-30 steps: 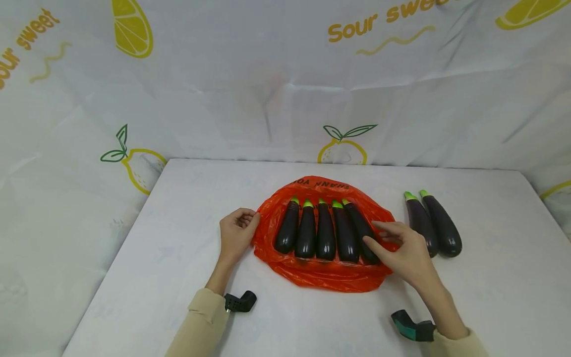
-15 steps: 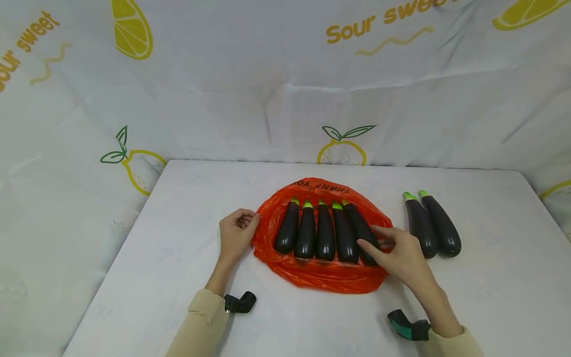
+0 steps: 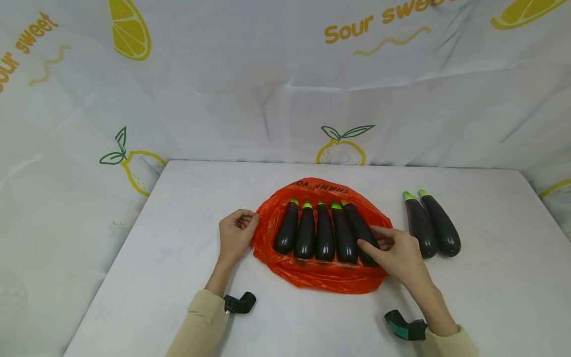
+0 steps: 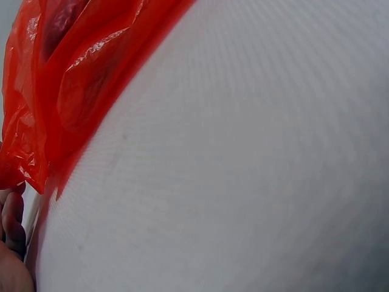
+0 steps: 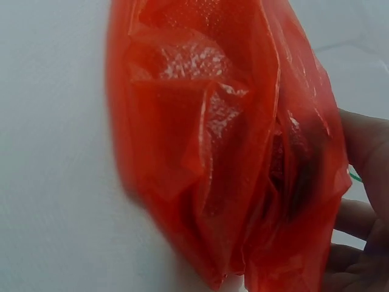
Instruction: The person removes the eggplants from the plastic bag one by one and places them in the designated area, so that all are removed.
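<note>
Several glossy dark eggplants with green tops lie side by side in the mouth of a red plastic bag. My left hand pinches the bag's left edge between thumb and fingers; in the left wrist view, that hand shows only partly, under the bag's corner. On the right, my right hand holds the lower half of the rightmost eggplant, thumb across it and fingers along its right side. In the right wrist view, the bag hides part of my right hand.
Two more eggplants lie together on the white table, just right of my right hand. Behind the table's back edge hangs a white sheet printed with lemons. A black device is strapped at the left wrist, another at the right.
My right hand has moved slightly left, its thumb now across the rightmost eggplant, and the bag's right edge has shifted in slightly. The left hand stays at the bag's left edge.
</note>
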Tool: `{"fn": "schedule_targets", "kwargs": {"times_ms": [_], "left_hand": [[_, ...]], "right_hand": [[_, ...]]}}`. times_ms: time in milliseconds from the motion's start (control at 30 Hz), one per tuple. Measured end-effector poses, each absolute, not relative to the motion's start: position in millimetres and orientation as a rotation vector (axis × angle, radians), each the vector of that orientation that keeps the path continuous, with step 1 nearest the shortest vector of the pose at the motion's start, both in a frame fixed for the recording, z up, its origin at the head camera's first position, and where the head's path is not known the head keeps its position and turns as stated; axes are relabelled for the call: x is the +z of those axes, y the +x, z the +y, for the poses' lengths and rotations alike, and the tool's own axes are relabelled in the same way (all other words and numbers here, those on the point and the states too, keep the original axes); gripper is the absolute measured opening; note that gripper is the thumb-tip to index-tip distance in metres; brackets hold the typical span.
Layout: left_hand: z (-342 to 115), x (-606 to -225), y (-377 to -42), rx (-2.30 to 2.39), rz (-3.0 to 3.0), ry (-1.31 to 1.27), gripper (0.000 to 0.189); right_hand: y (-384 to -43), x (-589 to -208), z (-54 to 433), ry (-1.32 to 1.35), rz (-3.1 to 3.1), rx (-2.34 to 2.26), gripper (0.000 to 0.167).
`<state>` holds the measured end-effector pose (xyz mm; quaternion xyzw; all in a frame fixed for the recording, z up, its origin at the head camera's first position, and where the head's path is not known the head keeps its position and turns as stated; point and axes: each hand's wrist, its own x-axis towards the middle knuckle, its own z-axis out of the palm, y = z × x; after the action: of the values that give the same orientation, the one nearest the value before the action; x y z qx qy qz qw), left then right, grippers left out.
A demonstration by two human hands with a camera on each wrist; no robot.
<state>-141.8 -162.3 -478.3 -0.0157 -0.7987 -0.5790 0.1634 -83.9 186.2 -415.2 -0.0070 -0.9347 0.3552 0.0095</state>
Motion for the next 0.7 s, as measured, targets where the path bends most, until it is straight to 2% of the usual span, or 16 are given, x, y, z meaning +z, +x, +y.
{"fn": "schedule_targets", "kwargs": {"times_ms": [300,700], "left_hand": [[-162,-478,-142,-1.636,-2.285,-0.036,0.008],[-163,-480,-142,-1.653,-2.262,-0.062,0.007]], "right_hand": [[-82,-410,186,-0.026,-2.853,1.14,0.047],[-78,-401,177,0.125,-2.772,1.165,0.043]]}}
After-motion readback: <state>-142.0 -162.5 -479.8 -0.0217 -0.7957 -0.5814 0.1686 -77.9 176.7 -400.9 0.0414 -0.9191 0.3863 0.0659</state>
